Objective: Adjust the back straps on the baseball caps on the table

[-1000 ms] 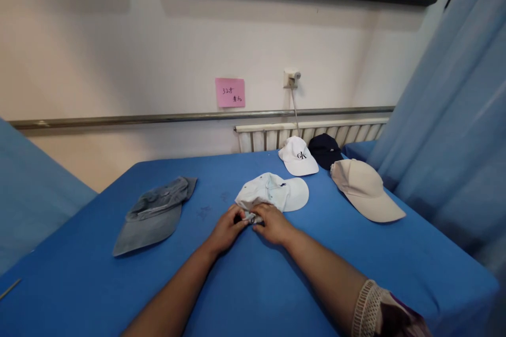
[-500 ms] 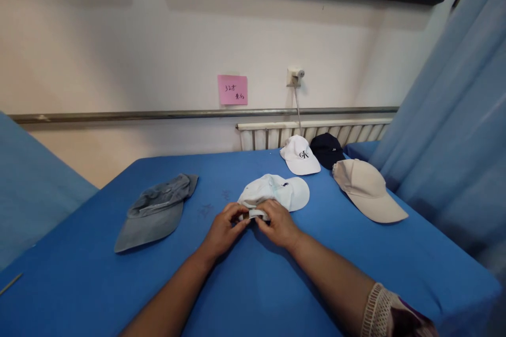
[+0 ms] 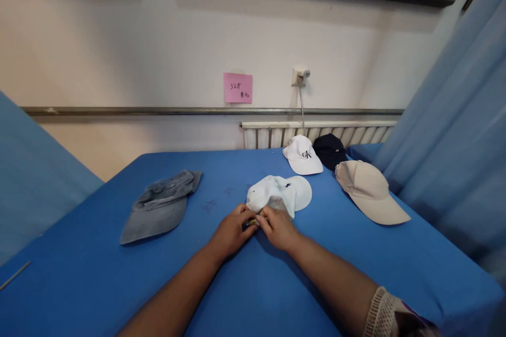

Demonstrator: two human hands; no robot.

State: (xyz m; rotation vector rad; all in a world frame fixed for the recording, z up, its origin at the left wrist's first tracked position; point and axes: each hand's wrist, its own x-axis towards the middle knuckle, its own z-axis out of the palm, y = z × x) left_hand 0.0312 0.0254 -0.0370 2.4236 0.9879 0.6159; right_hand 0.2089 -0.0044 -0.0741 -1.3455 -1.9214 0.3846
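Note:
A pale, almost white baseball cap (image 3: pixel 269 190) with a small dark emblem lies in front of me, its brim pointing right. My left hand (image 3: pixel 233 229) pinches the back strap of this cap, where a small brass-coloured buckle shows between the fingers. My right hand (image 3: pixel 279 226) is closed on the same strap, fingertips close to those of the left. Part of the strap is hidden by the fingers. To the left, a grey-blue cap (image 3: pixel 158 210) rests with its opening up and its brim toward me.
A white cap with black letters (image 3: pixel 302 155), a dark navy cap (image 3: pixel 330 151) and a beige cap (image 3: pixel 369 192) sit at the right back of the blue-covered table (image 3: pixel 245 295). A thin stick (image 3: pixel 15 275) lies at the left edge. Blue curtains (image 3: pixel 446 131) hang on both sides.
Both hands have stayed at the cap's back strap, the fingers shifting and coming closer together. The white strap visible half a second ago is now mostly covered. The view has turned slightly left.

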